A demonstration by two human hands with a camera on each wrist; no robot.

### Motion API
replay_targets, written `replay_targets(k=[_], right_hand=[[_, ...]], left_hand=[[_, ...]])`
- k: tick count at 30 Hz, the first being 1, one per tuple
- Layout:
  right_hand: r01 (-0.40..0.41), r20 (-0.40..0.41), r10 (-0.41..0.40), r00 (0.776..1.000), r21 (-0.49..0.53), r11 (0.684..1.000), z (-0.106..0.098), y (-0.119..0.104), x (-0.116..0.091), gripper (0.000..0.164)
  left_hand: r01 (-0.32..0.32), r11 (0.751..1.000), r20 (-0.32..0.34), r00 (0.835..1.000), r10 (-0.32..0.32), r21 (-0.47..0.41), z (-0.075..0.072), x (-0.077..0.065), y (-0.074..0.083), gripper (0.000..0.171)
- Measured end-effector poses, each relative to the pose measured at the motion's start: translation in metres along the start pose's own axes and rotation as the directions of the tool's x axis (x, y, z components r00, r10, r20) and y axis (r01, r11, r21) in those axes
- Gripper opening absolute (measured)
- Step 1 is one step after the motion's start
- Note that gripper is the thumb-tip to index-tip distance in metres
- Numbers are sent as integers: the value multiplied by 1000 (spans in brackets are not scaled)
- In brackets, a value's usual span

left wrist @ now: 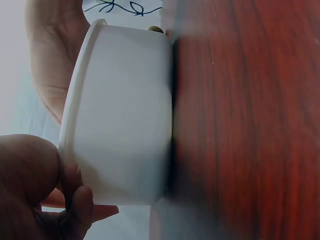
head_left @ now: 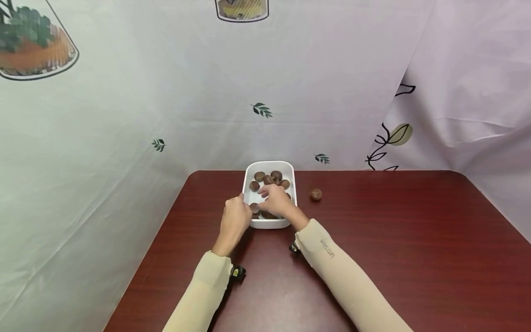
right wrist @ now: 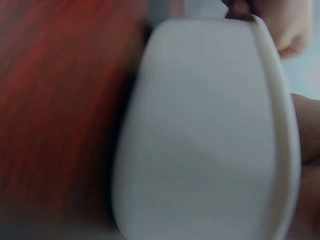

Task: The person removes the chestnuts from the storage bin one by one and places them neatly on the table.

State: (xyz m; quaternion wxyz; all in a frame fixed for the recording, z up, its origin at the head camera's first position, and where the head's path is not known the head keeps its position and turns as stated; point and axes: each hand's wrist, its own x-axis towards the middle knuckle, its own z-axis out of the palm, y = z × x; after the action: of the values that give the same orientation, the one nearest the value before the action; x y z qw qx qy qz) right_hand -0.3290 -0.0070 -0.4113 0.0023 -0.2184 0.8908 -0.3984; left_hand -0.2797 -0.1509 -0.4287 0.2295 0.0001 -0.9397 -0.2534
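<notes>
A white rectangular tray (head_left: 268,224) stands at the far side of the table with several brown chestnuts (head_left: 276,175) in it. My left hand (head_left: 235,218) grips the tray's left wall near the front corner. In the left wrist view, its thumb and fingers (left wrist: 82,205) close around the rim. My right hand (head_left: 279,201) reaches over the front right of the tray, its fingers pointing left above the chestnuts. A gap shows between its thumb and forefinger, and it covers some of the chestnuts. The white tray wall (right wrist: 200,130) fills most of the right wrist view.
One loose chestnut (head_left: 315,194) lies on the dark red wooden table (head_left: 394,249), just right of the tray. Behind the table hangs a pale curtain (head_left: 199,92) with leaf prints. A black wrist device (head_left: 238,273) shows at the left cuff.
</notes>
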Motion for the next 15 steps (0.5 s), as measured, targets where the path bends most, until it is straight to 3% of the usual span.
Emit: replay_targets(k=[7,15], right_hand=[[52,52,-48,998,-85,995,15,9,5,41],[134,112,-123,986,-94,987,20,11,11,38]], left_hand=[[-11,1000,-6,1000,11,12,4,-2,0,28],[-38,998,-40,998,39,42,3,0,-1,25]])
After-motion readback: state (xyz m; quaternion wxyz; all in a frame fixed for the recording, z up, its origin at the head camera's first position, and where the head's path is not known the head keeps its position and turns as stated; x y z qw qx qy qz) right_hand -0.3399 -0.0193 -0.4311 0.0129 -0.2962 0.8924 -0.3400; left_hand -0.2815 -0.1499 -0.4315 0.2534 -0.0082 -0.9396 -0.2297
